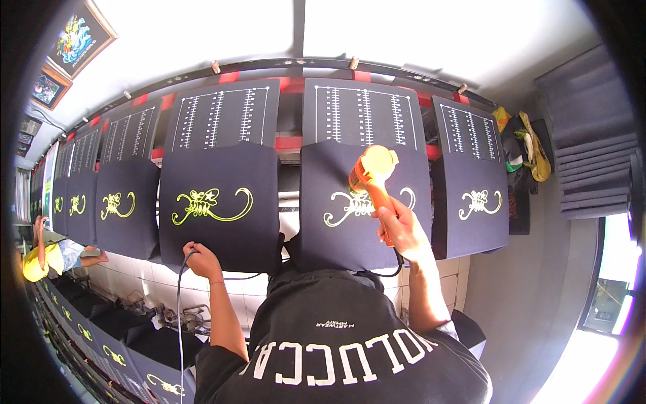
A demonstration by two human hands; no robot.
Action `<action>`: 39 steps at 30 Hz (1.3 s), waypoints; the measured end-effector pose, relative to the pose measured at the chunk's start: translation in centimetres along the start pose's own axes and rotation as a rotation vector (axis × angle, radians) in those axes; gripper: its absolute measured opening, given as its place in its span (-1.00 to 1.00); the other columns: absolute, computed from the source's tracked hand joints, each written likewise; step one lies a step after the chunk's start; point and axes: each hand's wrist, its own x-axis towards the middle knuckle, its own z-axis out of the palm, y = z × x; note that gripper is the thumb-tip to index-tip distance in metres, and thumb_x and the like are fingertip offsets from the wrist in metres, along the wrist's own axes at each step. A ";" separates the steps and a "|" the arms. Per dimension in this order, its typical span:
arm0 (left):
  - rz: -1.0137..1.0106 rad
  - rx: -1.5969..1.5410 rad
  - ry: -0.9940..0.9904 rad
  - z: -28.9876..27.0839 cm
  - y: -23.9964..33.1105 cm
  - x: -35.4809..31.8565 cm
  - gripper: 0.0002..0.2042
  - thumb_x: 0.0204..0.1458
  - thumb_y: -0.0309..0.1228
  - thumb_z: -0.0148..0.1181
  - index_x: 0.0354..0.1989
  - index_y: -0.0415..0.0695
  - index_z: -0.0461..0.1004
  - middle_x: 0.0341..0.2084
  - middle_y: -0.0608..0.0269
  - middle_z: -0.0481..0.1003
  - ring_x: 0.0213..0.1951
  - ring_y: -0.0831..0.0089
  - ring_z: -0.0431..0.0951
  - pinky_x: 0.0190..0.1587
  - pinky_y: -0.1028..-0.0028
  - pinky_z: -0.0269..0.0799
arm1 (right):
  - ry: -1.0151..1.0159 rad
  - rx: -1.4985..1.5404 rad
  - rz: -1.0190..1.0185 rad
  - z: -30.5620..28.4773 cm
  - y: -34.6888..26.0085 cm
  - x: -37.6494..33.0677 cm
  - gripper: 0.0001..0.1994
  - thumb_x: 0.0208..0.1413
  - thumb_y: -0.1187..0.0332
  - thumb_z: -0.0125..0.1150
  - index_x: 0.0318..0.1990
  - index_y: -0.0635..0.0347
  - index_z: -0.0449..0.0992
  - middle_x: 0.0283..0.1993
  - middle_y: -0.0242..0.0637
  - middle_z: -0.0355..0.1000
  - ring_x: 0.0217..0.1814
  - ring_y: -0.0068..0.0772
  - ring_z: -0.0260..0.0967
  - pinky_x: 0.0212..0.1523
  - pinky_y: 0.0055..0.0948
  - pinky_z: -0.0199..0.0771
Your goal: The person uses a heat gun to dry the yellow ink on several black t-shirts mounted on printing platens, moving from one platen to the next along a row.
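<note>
An orange hair dryer (374, 168) is in my right hand (406, 232), its handle wrapped by my fingers. The dryer's head hangs over a dark fabric piece (323, 249) on a flat printing board (340, 121). Pale yellow curling lines are printed on that fabric, and the dryer hides part of them. My left hand (202, 261) is closed around a dark power cord (180, 303) near the front edge of the neighbouring fabric piece (222, 165). That piece bears a brighter yellow print (202, 204).
More boards with printed dark fabric (124, 175) run along the rack to the left, and another (471, 236) stands at right. A second row (114, 353) lies at lower left. A person in yellow (39, 264) is at far left. Folded dark cloth (585, 128) hangs at right.
</note>
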 end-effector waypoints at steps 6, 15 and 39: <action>0.036 0.009 0.034 0.4 -0.8 0.1 -0.81 0.10 -0.35 -0.02 -0.22 -0.13 0.47 -0.44 0.12 0.56 -0.38 0.12 0.55 -0.32 0.19 0.42 | 0.009 -0.003 0.022 -0.5 -0.1 -1.5 -0.64 0.31 0.20 0.00 0.07 0.31 0.40 -0.23 -0.31 0.47 -0.47 -0.63 0.34 -0.47 -0.57 0.43; 0.038 0.002 0.014 0.5 -1.1 0.1 -0.81 0.10 -0.34 -0.02 -0.22 -0.12 0.47 -0.42 0.13 0.55 -0.33 0.11 0.53 -0.29 0.17 0.42 | 0.109 -0.020 0.050 -0.8 0.6 -4.1 -0.65 0.30 0.22 -0.01 0.07 0.31 0.40 -0.21 -0.29 0.46 -0.48 -0.63 0.35 -0.53 -0.60 0.39; -0.010 -0.060 -0.011 0.3 -0.8 0.1 -0.81 0.08 -0.36 -0.01 -0.22 -0.12 0.48 -0.45 0.19 0.56 -0.37 0.17 0.55 -0.28 0.21 0.42 | -0.012 -0.043 0.014 2.1 0.0 -3.7 -0.60 0.31 0.21 -0.01 0.15 0.33 0.35 -0.20 -0.28 0.47 -0.44 -0.63 0.34 -0.43 -0.57 0.42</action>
